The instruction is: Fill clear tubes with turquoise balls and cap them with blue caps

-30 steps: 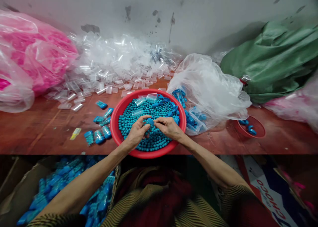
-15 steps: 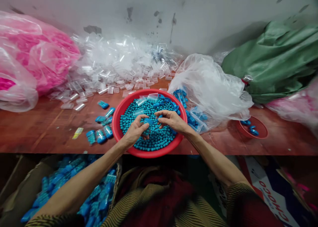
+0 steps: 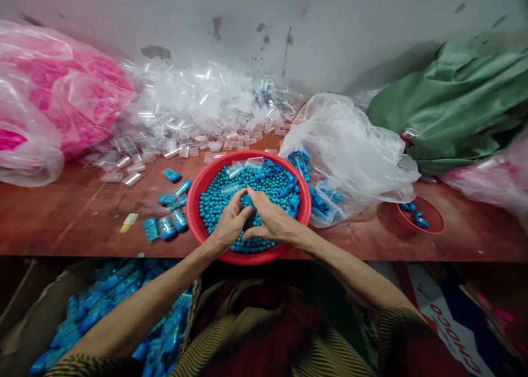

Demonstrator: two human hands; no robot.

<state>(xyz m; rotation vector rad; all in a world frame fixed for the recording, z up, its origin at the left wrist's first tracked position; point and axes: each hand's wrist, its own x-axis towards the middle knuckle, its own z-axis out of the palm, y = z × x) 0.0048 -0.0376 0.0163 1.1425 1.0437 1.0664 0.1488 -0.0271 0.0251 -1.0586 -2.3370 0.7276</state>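
A red basin (image 3: 191, 201) full of round blue beads (image 3: 214, 198) sits before me, with my hands over its near half. My left hand (image 3: 229, 223) is closed on a small case with a blue part (image 3: 247, 200), mostly hidden by fingers. My right hand (image 3: 270, 217) curves round the same case, its fingertips meeting those of my left and its thumb lower down. Clear plastic sleeves (image 3: 235, 169) and blue caps (image 3: 287, 185) lie on the beads. Filled blue cases (image 3: 167, 227) rest on the table left of the basin.
Clear sleeves (image 3: 165, 124) are heaped at the back. A pink-filled bag (image 3: 61, 91) stands left; a white plastic bag (image 3: 342, 151) with blue parts and a green sack (image 3: 449, 107) stand right. A small red basket (image 3: 439, 220) holds blue pieces. Below the table edge, a box holds blue cases (image 3: 103, 294).
My right hand has moved left and down to meet my left hand at the case. Its fingers, bent in a pinch before, are now stretched against it. The view has shifted slightly.
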